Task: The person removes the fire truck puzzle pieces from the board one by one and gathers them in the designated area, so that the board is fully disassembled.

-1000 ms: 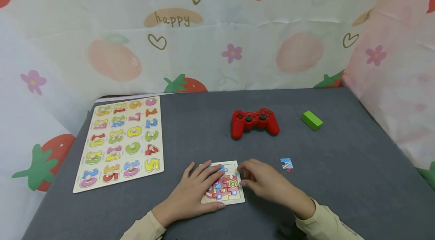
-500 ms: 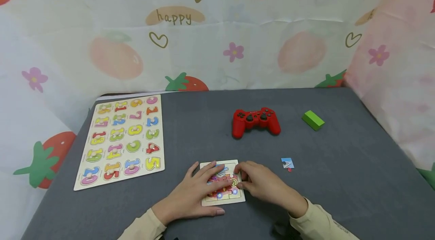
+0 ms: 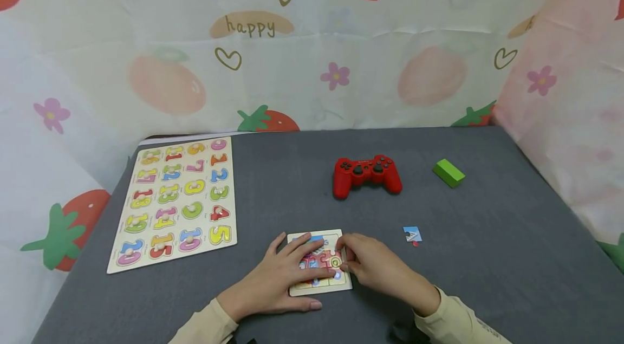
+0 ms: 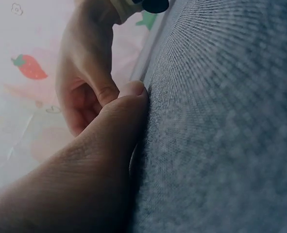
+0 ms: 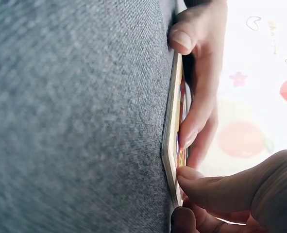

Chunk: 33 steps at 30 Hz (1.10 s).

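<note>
In the head view a small square jigsaw puzzle [image 3: 335, 261], with a picture in a pale wooden frame, lies flat near the front of the table. My left hand [image 3: 278, 281] is spread over its left part, fingers fairly straight, covering much of the picture; the thumb rests on the cloth by the near edge. At the right edge my right hand [image 3: 382, 271] has its fingers curled, thumb and index finger pinching the puzzle's border. The right wrist view shows that thumb [image 5: 192, 182] against the board's top side and another fingertip [image 5: 183, 221] by its corner.
A loose blue puzzle piece [image 3: 412, 234] lies to the right of the puzzle. Farther back are a red game controller [image 3: 366, 173] and a green block [image 3: 449, 173]. A large number peg board [image 3: 177, 257] lies at the left. A printed curtain [image 3: 302, 84] hangs behind the table.
My right hand has shifted slightly left, its fingertips now over the puzzle's right border. A left-hand finger has swung down across the picture. The loose piece stays put.
</note>
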Each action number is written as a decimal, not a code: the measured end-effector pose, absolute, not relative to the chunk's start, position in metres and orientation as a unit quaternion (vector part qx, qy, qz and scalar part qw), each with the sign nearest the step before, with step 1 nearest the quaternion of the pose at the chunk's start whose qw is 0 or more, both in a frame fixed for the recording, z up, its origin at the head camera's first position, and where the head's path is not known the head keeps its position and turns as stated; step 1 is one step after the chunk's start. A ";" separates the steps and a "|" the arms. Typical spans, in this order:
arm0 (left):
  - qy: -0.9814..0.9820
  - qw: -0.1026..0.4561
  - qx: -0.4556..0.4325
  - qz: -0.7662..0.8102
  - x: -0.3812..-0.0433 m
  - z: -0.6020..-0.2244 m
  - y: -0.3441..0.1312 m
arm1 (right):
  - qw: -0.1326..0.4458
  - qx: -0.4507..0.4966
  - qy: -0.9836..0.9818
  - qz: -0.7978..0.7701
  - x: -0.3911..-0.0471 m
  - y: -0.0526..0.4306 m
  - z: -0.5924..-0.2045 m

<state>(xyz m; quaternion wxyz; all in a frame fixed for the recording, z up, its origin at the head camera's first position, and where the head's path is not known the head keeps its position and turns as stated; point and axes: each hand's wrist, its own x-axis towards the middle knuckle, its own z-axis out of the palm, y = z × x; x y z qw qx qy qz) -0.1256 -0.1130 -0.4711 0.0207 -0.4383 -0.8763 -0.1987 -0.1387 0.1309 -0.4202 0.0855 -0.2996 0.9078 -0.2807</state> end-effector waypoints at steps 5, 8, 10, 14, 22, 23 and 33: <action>-0.879 0.007 -0.432 -0.200 -0.126 -0.470 -0.112 | 0.075 -0.292 0.914 -0.271 -0.137 0.131 -0.420; -0.880 -0.003 -0.429 -0.202 -0.126 -0.470 -0.112 | 0.071 -0.284 0.918 -0.269 -0.137 0.130 -0.421; -0.881 -0.006 -0.428 -0.202 -0.126 -0.469 -0.112 | 0.067 -0.278 0.920 -0.269 -0.136 0.130 -0.421; -0.881 -0.009 -0.427 -0.204 -0.126 -0.468 -0.112 | 0.050 -0.267 0.924 -0.270 -0.136 0.128 -0.422; -0.879 -0.004 -0.433 -0.202 -0.126 -0.469 -0.113 | 0.075 -0.226 0.916 -0.324 -0.142 0.126 -0.422; -0.878 -0.002 -0.433 -0.202 -0.126 -0.469 -0.113 | 0.083 -0.223 0.912 -0.334 -0.142 0.126 -0.422; -0.876 0.013 -0.439 -0.201 -0.126 -0.472 -0.113 | 0.108 -0.223 0.882 -0.400 -0.148 0.142 -0.417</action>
